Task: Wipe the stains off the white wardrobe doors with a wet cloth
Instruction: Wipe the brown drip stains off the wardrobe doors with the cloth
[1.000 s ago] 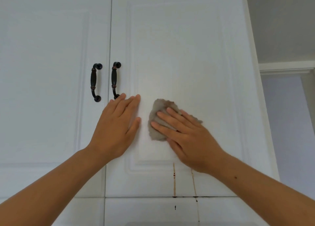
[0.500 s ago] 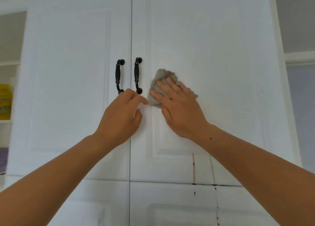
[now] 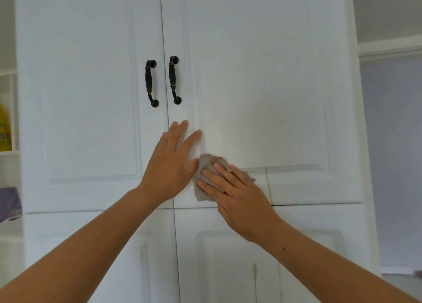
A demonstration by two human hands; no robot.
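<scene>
Two white wardrobe doors fill the view, the left door (image 3: 91, 97) and the right door (image 3: 262, 85), each with a dark handle by the middle seam. My right hand (image 3: 237, 200) presses a grey-beige cloth (image 3: 205, 177) flat against the lower left part of the right door, fingers straight. My left hand (image 3: 169, 165) rests flat on the right door just left of the cloth, fingers spread. A thin brown drip stain (image 3: 267, 184) runs down the door's lower rail, right of my right hand. My hand covers most of the cloth.
Dark handles (image 3: 150, 83) (image 3: 174, 80) sit above my hands. Lower doors (image 3: 228, 257) lie beneath a horizontal gap, with a faint mark (image 3: 255, 270) on the right one. Open shelves with a yellow item (image 3: 4, 129) are at the far left. A wall (image 3: 392, 143) stands to the right.
My right hand has slid the cloth down from beside the handles to the door's lower part. My left hand has opened from loosely curled to flat and spread, and moved lower.
</scene>
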